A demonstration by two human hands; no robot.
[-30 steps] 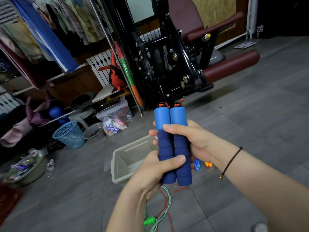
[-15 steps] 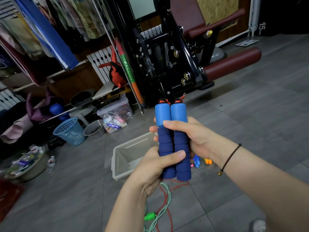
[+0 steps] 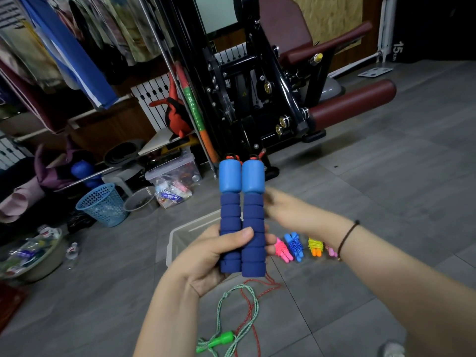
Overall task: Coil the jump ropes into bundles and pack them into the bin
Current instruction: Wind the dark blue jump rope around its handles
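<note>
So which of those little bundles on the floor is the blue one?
Start at the clear plastic bin on the grey floor, just beyond the blue foam handles in the left hand. A row of coiled jump ropes lies to its right; the blue bundle is second, between the pink bundle and the yellow-and-orange one.

Two blue foam jump-rope handles point(image 3: 242, 217) stand upright side by side, touching, red cord at their tops. A red rope point(image 3: 260, 289) and a green rope with a green handle point(image 3: 224, 338) lie loose on the floor. Four coiled bundles point(image 3: 293, 246) lie in a row beside the clear plastic bin point(image 3: 180, 235).
</note>
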